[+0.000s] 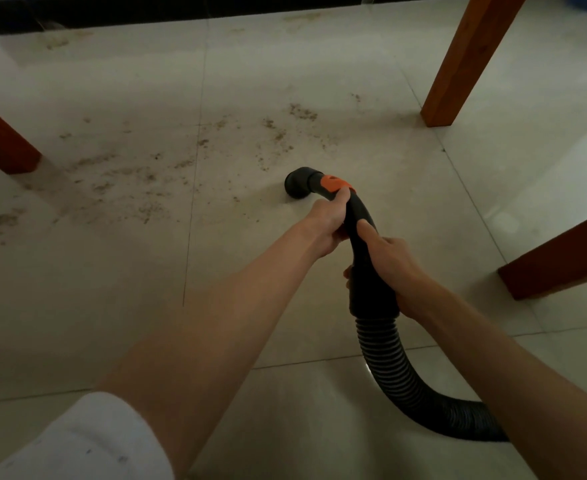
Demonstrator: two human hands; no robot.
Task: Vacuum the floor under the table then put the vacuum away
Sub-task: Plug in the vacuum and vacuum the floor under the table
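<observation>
Both hands hold the curved black plastic vacuum handle tube (363,233), which ends in a round black nozzle (299,182) set down on the pale beige tiled floor (112,271). The left hand (326,223) has its grip curled around the upper bend, thumb reaching to the orange plastic collar (335,183) just behind the nozzle. The right hand (394,268) has its grip wrapped around the lower, wider part of the tube, just above where the ribbed black flexible hose (399,368) joins and curves off to the lower right.

The nozzle sits in open floor between three reddish-brown wooden desk legs: one far right (465,64), one at the left edge (1,140), and one near right (558,258). All three stand well apart from the nozzle, with wide room on every side. The near right leg lies closest to the right forearm.

Brown crumbs and dirt (146,181) are scattered over the tiles to the left of and beyond the nozzle, thickest near the left leg and thinning toward the far right leg. A dark baseboard strip (181,12) runs along the far edge of the floor. A white sleeve (87,441) covers the left upper arm.
</observation>
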